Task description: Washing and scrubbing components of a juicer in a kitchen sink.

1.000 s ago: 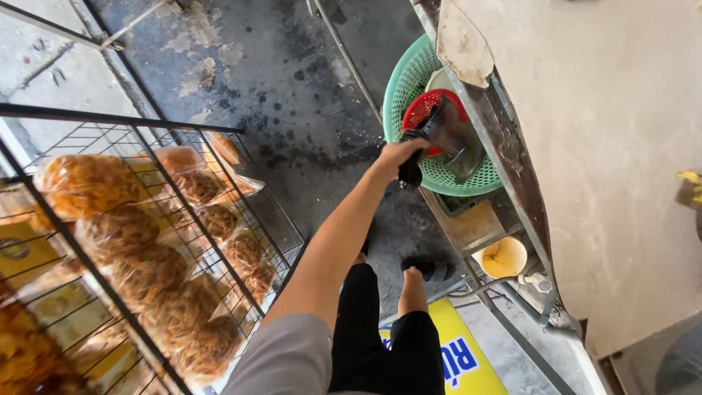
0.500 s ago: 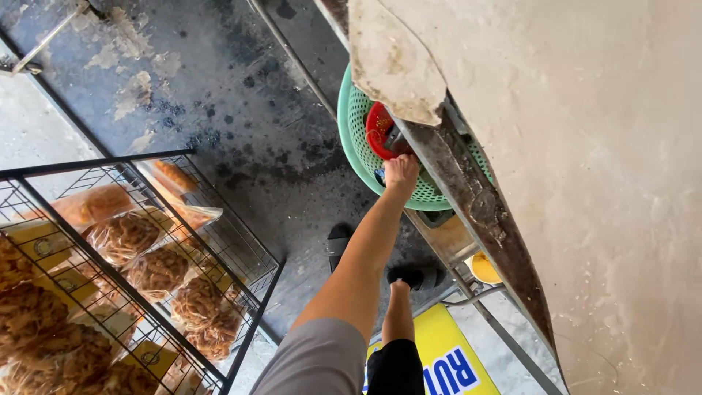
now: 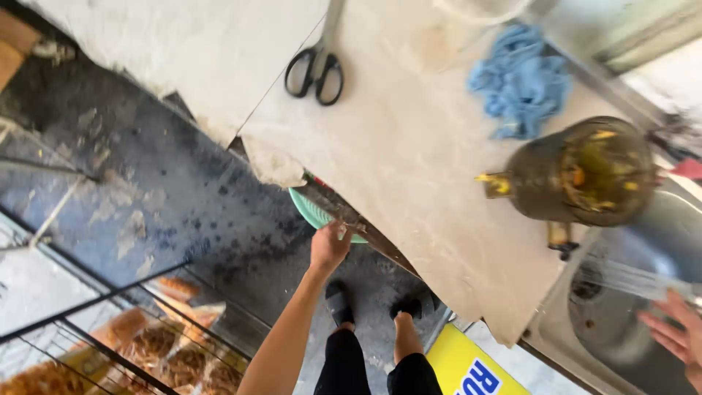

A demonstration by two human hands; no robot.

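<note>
Rack (image 3: pixel 110 344): seen at lower left, a black wire frame with bagged golden food behind it, well apart from the hands.
Floor (image 3: pixel 168 197): dark, stained concrete is shown under the counter edge.
Left hand (image 3: pixel 329 245): stretched down below the counter; the fingers are curled over the basket's rim. Whether the rim is truly pinched cannot be told, since the thumb side is hidden.
Basket (image 3: pixel 314 212): a green plastic one, tucked under the slab, with only a sliver of rim in view. It is judged light and a bit springy, with a ribbed rim that offers a fair hold; what is inside is hidden, so a load is possible. The rim near the hand is the obvious place to be gripped.
Scissors (image 3: pixel 316 69): laid on the pale counter (image 3: pixel 409 168), black handles toward the edge.
Cloth (image 3: pixel 521 80): a blue rag is bunched further right.
Jar (image 3: pixel 585 172): a dark round vessel with yellowish bits inside, set just beside the sink.
Sink (image 3: pixel 621 322): steel, with water being run into it.
Right hand (image 3: pixel 676 333): held loose, fingers spread, nothing gripped, near the water stream.
</note>
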